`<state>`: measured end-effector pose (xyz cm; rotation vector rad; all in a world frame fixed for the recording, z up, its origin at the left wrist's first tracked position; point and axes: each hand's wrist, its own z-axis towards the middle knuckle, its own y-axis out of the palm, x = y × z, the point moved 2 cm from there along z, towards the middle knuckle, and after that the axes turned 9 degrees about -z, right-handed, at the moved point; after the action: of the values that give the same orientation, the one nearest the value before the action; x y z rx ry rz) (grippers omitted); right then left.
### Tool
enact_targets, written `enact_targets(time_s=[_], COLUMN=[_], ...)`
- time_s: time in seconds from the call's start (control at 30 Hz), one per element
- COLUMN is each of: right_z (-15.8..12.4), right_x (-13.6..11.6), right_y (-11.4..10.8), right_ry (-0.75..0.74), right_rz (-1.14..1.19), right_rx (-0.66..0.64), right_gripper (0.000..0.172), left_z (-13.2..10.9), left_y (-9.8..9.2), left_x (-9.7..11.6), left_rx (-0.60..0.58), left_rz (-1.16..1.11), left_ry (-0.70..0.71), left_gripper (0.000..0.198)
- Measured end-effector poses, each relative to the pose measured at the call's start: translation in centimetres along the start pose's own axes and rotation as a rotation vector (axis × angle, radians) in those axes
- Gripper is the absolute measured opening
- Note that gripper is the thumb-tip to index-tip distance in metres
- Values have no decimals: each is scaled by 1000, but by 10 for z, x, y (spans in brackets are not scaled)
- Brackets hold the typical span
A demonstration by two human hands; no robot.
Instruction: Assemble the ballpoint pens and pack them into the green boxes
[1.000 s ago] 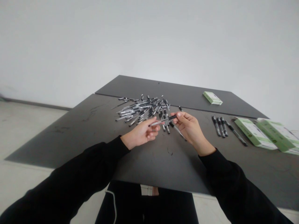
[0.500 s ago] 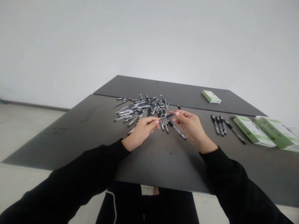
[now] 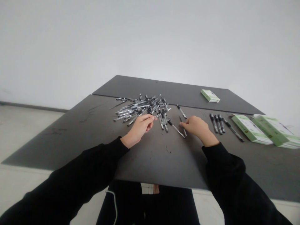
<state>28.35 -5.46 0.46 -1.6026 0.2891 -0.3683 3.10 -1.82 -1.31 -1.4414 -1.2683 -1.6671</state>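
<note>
My left hand (image 3: 139,126) is shut on a black-and-clear ballpoint pen (image 3: 162,113), pinching it near one end with the tip pointing up and to the right. That hand sits at the near edge of a loose heap of similar pens (image 3: 140,110) on the dark table (image 3: 159,159). My right hand (image 3: 194,126) lies low over the table, its fingertips at a pen (image 3: 183,126). Another pen (image 3: 177,129) lies just left of those fingers, and one more (image 3: 182,111) lies beyond them.
To the right, several pens lie side by side in a row (image 3: 217,123). Past them stand green-and-white boxes (image 3: 249,128), and another small box (image 3: 210,96) lies at the far side. The table has a seam across it, with a pale floor to the left.
The pen has passed fully into my left hand, which has moved slightly left. My right hand has let go, dropped to the table and moved away to the right.
</note>
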Motion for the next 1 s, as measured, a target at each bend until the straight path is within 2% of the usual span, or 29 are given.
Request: enact_targets(time_s=[0.17,0.23,0.3,0.37,0.47,0.63,0.73,0.83,1.0], right_z=[3,7,14,21,28,31,32,34,26], right_x=[2,5,3,-5,-26,-48,-45,-31,-6], right_y=[8,7,5,3,5,18,19,9,-19], right_ry=[-26,-9,-55,-163,-308,-394,-370,-366,-450], right_rz=[-26,17,104,185,235,299,339,429,928], right_rx=[-8,41,133,201,208,207,206,188,166], right_gripper=[33,33,30,27,26,18,13,15,28], left_z=[0,0,2,2,2,1,1,2,4], left_y=[1,0,-1,-3,-3,-1,-1,-3,-5], left_x=[3,4,5,6,7,9,8,6,3], left_rx=[-34,-34,-24,-9,4,-1,-8,-16,-55], left_rz=[120,134,121,106,98,106,108,113,85], left_ry=[73,95,92,81,73,80,82,89,89], left_gripper=[18,19,21,21,20,19,18,17,17])
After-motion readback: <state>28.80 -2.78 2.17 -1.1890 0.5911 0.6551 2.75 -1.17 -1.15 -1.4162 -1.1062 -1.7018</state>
